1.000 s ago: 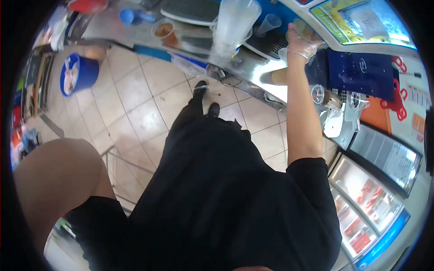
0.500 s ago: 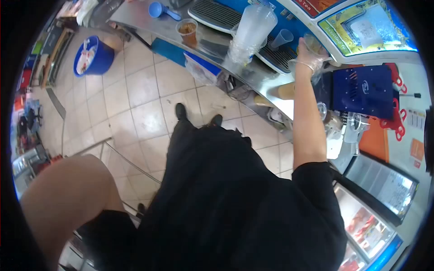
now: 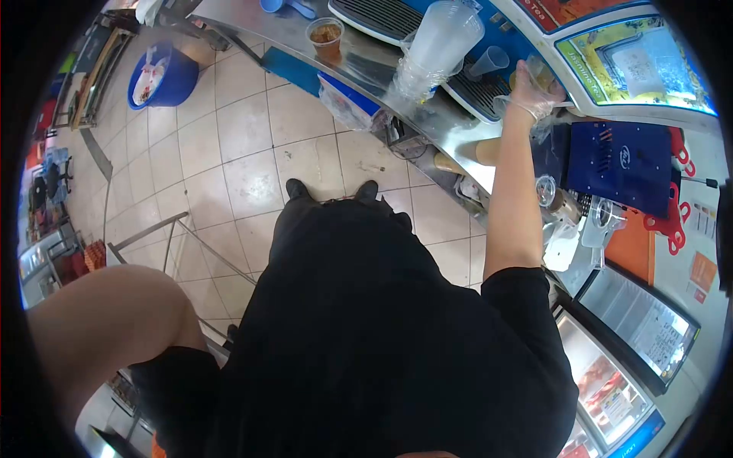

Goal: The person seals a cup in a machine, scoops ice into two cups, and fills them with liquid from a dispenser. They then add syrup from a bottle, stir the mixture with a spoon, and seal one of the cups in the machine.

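Observation:
My right hand (image 3: 531,98), in a clear plastic glove, reaches out to the drink dispenser with its fingers wrapped round a clear plastic cup (image 3: 544,75). The cup is partly hidden by the hand, and something yellowish shows in it. Beside the hand, a small translucent cup (image 3: 489,61) stands on the black drip tray (image 3: 472,95). Nearer the counter's edge is a tall stack of clear cups (image 3: 439,49) in plastic wrap. Of my left arm (image 3: 114,320) only the bent part by the elbow shows; the left hand is out of view.
On the steel counter (image 3: 366,72) stand a cup of brown drink (image 3: 326,38) and a blue scoop (image 3: 290,6). A dark blue machine (image 3: 620,164) is right of my forearm. A blue bucket (image 3: 172,84) and a metal frame (image 3: 149,231) stand on the tiled floor.
The view has shifted slightly, and my feet have come closer side by side. My right hand stays round the cup at the dispenser.

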Demonstrator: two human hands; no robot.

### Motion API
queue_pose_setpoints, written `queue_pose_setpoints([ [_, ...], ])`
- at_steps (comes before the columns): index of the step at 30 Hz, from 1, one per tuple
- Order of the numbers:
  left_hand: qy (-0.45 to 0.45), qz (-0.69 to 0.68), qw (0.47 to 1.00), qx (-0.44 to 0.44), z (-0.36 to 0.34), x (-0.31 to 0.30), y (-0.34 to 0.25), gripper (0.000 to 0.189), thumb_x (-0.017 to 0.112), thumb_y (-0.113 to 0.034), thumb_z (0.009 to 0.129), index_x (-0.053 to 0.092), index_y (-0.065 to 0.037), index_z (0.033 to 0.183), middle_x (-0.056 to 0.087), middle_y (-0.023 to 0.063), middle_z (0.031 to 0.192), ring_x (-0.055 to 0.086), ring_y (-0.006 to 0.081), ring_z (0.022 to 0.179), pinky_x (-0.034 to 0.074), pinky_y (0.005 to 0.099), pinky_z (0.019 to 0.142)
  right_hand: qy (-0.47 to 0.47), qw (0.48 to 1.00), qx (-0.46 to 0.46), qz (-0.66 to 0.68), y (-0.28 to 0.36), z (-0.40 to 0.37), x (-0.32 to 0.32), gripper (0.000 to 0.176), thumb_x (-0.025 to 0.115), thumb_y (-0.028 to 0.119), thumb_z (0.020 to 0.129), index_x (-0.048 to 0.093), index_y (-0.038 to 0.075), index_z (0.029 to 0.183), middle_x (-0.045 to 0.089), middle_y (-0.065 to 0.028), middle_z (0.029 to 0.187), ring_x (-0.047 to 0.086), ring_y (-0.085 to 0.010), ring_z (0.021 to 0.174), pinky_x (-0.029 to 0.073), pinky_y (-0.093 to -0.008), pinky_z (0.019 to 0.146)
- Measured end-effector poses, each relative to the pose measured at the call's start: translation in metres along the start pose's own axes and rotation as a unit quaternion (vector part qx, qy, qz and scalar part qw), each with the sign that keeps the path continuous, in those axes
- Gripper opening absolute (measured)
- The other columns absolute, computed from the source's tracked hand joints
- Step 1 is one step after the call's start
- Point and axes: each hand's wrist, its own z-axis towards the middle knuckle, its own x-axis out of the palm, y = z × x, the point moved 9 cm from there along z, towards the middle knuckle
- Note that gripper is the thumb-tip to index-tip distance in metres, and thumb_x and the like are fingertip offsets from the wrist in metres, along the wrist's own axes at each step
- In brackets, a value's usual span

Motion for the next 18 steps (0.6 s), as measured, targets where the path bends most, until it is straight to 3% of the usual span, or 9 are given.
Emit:
queue_pose_setpoints([
  [3, -0.047, -0.06, 0.992, -0.104, -0.037, -0.021, 0.063, 0.035, 0.051, -0.014, 0.099, 0.058, 0.003, 0.128, 0.059, 0.0181, 0.131, 0.057, 0.0272, 0.122, 0.044, 0.038, 0.108, -0.009, 1.0, -0.015, 0.019, -0.01, -0.002, -0.002, 0.099, 0.099, 0.023, 0.069, 0.034, -0.011, 0.134, 0.057, -0.0305, 0.132, 0.062, -0.0378, 0.123, 0.053, -0.045, 0.107],
  [5, -0.155, -0.057, 0.945, -0.281, -0.113, -0.027, 0.143, 0.035, 0.051, -0.013, 0.099, 0.058, 0.003, 0.129, 0.058, 0.0177, 0.131, 0.056, 0.0268, 0.122, 0.043, 0.038, 0.108, -0.02, 1.0, -0.015, 0.005, -0.008, -0.002, -0.007, 0.099, 0.099, 0.023, 0.069, 0.033, -0.011, 0.135, 0.056, -0.0312, 0.132, 0.061, -0.0377, 0.124, 0.052, -0.045, 0.107],
  [6, -0.243, -0.001, 0.885, -0.398, -0.186, -0.033, 0.187, 0.031, 0.052, -0.01, 0.099, 0.059, 0.003, 0.127, 0.061, 0.0137, 0.125, 0.06, 0.0204, 0.111, 0.045, 0.0353, 0.102, -0.005, 1.0, -0.001, 0.023, 0.0, -0.003, -0.005, 0.098, 0.098, 0.022, 0.071, 0.032, -0.01, 0.135, 0.056, -0.0308, 0.132, 0.06, -0.0371, 0.125, 0.051, -0.045, 0.108],
  [7, -0.225, 0.118, 0.812, -0.526, -0.246, -0.022, 0.211, 0.032, 0.055, -0.016, 0.1, 0.06, 0.002, 0.126, 0.063, 0.0093, 0.123, 0.061, 0.0176, 0.105, 0.046, 0.034, 0.099, 0.0, 1.0, 0.007, 0.031, 0.003, -0.003, -0.005, 0.097, 0.098, 0.022, 0.071, 0.032, -0.01, 0.135, 0.056, -0.0306, 0.132, 0.059, -0.0367, 0.125, 0.051, -0.0449, 0.108],
  [10, -0.257, 0.066, 0.672, -0.692, -0.52, 0.024, 0.257, 0.038, 0.05, -0.028, 0.107, 0.058, -0.003, 0.135, 0.065, 0.0091, 0.131, 0.064, 0.0196, 0.111, 0.051, 0.0369, 0.094, 0.035, 0.998, 0.008, 0.059, 0.013, -0.006, -0.003, 0.096, 0.097, 0.019, 0.072, 0.031, -0.009, 0.135, 0.056, -0.0284, 0.131, 0.059, -0.0346, 0.124, 0.05, -0.0451, 0.108],
  [11, -0.047, 0.192, 0.632, -0.75, -0.668, 0.04, 0.27, 0.042, 0.048, -0.032, 0.108, 0.058, -0.001, 0.135, 0.067, 0.0216, 0.13, 0.065, 0.0313, 0.118, 0.051, 0.0418, 0.098, 0.028, 0.994, 0.051, 0.094, 0.014, -0.004, -0.001, 0.097, 0.098, 0.019, 0.071, 0.03, -0.006, 0.136, 0.056, -0.026, 0.131, 0.059, -0.0323, 0.123, 0.051, -0.045, 0.107],
  [13, 0.198, 0.255, 0.498, -0.804, -0.763, 0.117, 0.224, 0.041, 0.049, -0.024, 0.104, 0.057, 0.001, 0.137, 0.07, 0.0272, 0.121, 0.066, 0.0436, 0.115, 0.05, 0.0522, 0.1, 0.031, 0.995, 0.037, 0.091, 0.014, -0.002, -0.004, 0.097, 0.098, 0.017, 0.071, 0.03, -0.005, 0.137, 0.056, -0.0248, 0.131, 0.059, -0.0309, 0.122, 0.052, -0.0441, 0.106],
  [14, 0.239, 0.234, 0.456, -0.824, -0.804, 0.148, 0.193, 0.041, 0.05, -0.024, 0.104, 0.057, 0.0, 0.137, 0.07, 0.0266, 0.12, 0.066, 0.0427, 0.114, 0.05, 0.0515, 0.099, 0.046, 0.995, 0.019, 0.087, 0.016, -0.002, -0.002, 0.096, 0.098, 0.014, 0.071, 0.03, -0.003, 0.138, 0.056, -0.0235, 0.132, 0.059, -0.0295, 0.122, 0.052, -0.0432, 0.106],
  [18, 0.131, 0.076, 0.367, -0.918, -0.873, 0.237, 0.06, 0.041, 0.052, -0.024, 0.103, 0.058, 0.0, 0.136, 0.071, 0.0241, 0.116, 0.067, 0.0389, 0.109, 0.051, 0.0485, 0.096, 0.066, 0.996, 0.016, 0.064, 0.003, 0.0, -0.003, 0.095, 0.096, 0.008, 0.071, 0.031, 0.0, 0.14, 0.057, -0.0218, 0.131, 0.059, -0.0274, 0.121, 0.052, -0.0419, 0.106],
])
